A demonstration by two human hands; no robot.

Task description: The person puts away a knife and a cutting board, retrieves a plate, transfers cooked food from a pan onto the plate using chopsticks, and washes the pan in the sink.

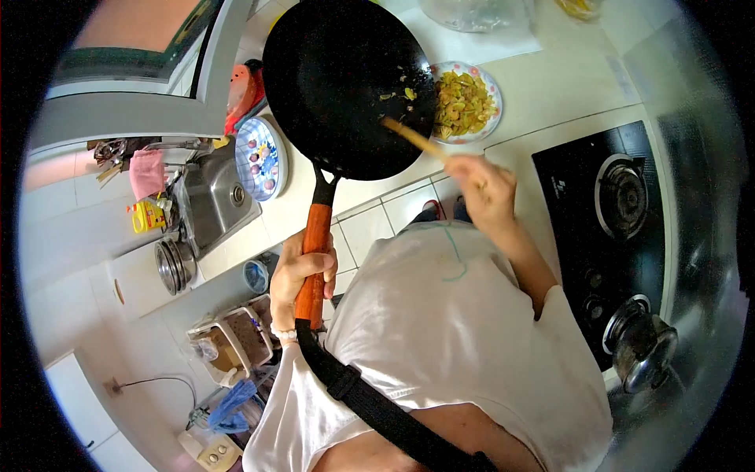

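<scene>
My left hand point(297, 275) is wrapped round the reddish wooden handle point(316, 236) of a black wok point(338, 79). The wok is tilted, its inside towards me, with a few food scraps point(409, 94) near its right rim. In my right hand point(484, 189), closed, are light wooden chopsticks point(415, 140), held together so that single sticks cannot be told apart. Their tips reach over the wok's lower right part. Just beyond that rim, a flower-edged plate point(494, 85) on the counter bears yellow-green chopped cooked food point(462, 102), partly hidden by the wok.
At the right is a black gas stove point(582, 200) with a lidded metal pot point(645, 350) on its near burner. Left of the wok stand a blue-patterned plate point(277, 157) with small items and a steel sink point(212, 200). An open window frame point(212, 94) juts in at upper left.
</scene>
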